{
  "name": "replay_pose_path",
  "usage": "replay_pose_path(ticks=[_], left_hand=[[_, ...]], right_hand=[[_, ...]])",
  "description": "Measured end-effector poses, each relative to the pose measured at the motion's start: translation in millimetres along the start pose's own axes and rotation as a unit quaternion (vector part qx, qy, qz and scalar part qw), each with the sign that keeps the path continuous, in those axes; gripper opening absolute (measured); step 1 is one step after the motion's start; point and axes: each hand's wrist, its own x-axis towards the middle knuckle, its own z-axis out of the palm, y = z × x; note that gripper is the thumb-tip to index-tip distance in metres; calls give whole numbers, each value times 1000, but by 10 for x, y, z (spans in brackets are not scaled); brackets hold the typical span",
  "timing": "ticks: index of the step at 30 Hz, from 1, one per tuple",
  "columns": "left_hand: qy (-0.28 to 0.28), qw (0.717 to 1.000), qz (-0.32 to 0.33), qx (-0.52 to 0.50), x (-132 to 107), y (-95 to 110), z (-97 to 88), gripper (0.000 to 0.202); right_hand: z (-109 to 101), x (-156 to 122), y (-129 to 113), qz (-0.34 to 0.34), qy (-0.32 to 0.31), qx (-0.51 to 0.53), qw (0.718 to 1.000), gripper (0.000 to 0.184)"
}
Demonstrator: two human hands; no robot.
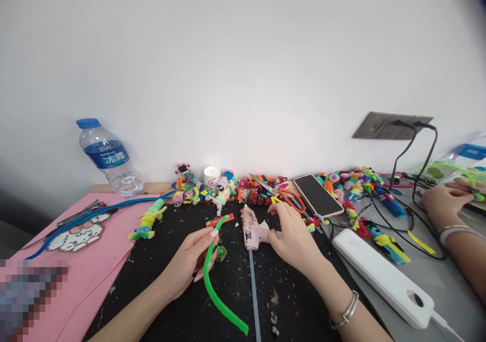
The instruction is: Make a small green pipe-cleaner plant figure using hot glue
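My left hand (190,258) pinches a bright green pipe cleaner (216,289) that curves down toward the near edge of the black mat (178,306). Under it lies a small green scrap (221,253). My right hand (292,235) rests on the handle of a pink glue gun (252,228) lying on the mat, fingers curled round it. A clear glue stick (253,291) sticks out of the gun's back toward me. Yellow-and-orange scissors (279,192) lie just beyond my right hand.
A row of colourful pipe-cleaner figures (228,187) lines the wall, with a phone (317,195), a water bottle (108,157) and a white candle (211,175). Pink paper (102,261) lies left. A white power bank (383,276) and cables sit right, near another person's hands (444,202).
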Motion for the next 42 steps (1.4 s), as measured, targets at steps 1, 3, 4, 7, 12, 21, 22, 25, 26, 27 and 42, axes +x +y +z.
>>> replay_pose_path(ticks=[1,3,4,7,12,21,22,25,26,27,42], left_hand=[[2,1000,1,-3,0,6,3,32],[4,1000,0,-2,0,10,9,31],[5,1000,0,1,0,9,12,31],[5,1000,0,9,2,1,14,31],[17,1000,-14,15,15,-15,7,31],[41,999,-10,20,35,-36,-27,31],[42,999,-9,15,39,-35,-29,31],[45,999,-8,-5,46,-39,-25,30],[44,999,-9,-12,47,-41,-21,30],[42,999,-10,-20,46,-44,-15,30],[-4,998,-38,-55,-16,-40,63,31]], right_hand=[[8,-31,29,5,-17,-8,1000,34],[34,-89,67,13,-50,-15,999,40],[48,-111,75,16,-66,-15,998,41],[83,-143,75,25,-109,-10,994,43],[171,-140,72,34,-124,-3,992,38],[222,-96,63,90,-56,138,985,35],[212,-92,59,87,-51,173,980,29],[187,-94,45,75,-54,269,959,16],[181,-99,38,68,-62,289,953,12],[178,-105,29,60,-71,305,948,9],[237,-175,-52,22,-119,293,948,7]])
